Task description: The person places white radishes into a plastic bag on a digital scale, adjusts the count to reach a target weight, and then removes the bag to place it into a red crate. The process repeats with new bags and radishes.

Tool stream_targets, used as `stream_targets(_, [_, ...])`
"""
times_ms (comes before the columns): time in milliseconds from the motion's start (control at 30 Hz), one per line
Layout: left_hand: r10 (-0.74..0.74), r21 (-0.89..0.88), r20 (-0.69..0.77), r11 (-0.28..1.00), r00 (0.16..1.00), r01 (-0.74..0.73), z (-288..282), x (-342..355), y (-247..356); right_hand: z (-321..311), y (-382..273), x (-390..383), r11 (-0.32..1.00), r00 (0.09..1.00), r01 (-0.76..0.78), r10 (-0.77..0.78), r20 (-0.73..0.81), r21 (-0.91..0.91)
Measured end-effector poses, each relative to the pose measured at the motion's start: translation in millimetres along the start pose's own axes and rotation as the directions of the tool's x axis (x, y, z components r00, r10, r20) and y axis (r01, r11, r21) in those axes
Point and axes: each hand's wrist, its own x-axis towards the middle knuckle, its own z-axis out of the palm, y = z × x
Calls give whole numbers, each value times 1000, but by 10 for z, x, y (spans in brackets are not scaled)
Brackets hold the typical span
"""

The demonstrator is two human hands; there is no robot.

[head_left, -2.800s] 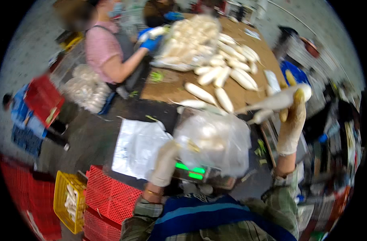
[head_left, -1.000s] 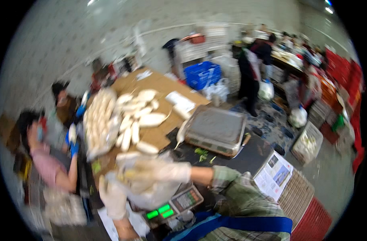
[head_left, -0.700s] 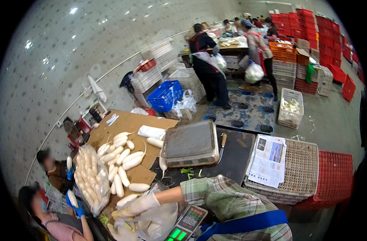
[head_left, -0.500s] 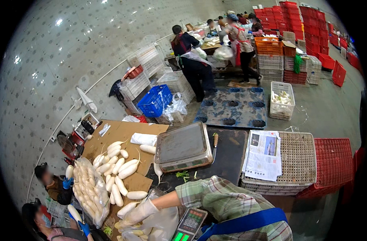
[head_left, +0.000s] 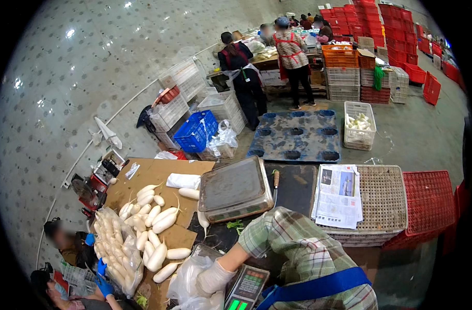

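My right hand [head_left: 214,279], in a pale glove and plaid sleeve, reaches leftward across the table's near edge. Its fingers are curled at a clear plastic bag [head_left: 188,281] with white radishes inside; the bag partly covers the fingertips. Just right of this hand is a scale's keypad display [head_left: 246,287] with green lit digits. Loose white radishes [head_left: 165,221] are heaped on brown cardboard [head_left: 189,170] beyond the bag. One radish lies apart [head_left: 203,222] by the metal weighing platform [head_left: 232,188]. My left hand is out of view.
A wooden-handled knife [head_left: 276,181] lies beside the platform. Newspaper [head_left: 339,199] covers part of a stacked crate [head_left: 383,201]; a red crate [head_left: 429,201] adjoins it. A bulging bag of radishes [head_left: 114,250] stands at left, near two seated co-workers. A blue pallet [head_left: 298,137] lies ahead.
My right hand has drawn back to the right, from beside the radish heap to the bag near the display. A thick radish now lies atop the heap's near side. Co-workers have shifted.
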Motion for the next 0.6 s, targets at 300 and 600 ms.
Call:
stream_targets(300, [-104, 419, -245, 885, 964, 203, 1280, -451, 1178, -12, 304, 259, 963, 999, -48, 50, 1, -265])
stream_targets(600, [-327, -761, -424, 634, 844, -137, 1436, -303, 1342, 450, -174, 223, 768, 958, 224, -288, -11, -601])
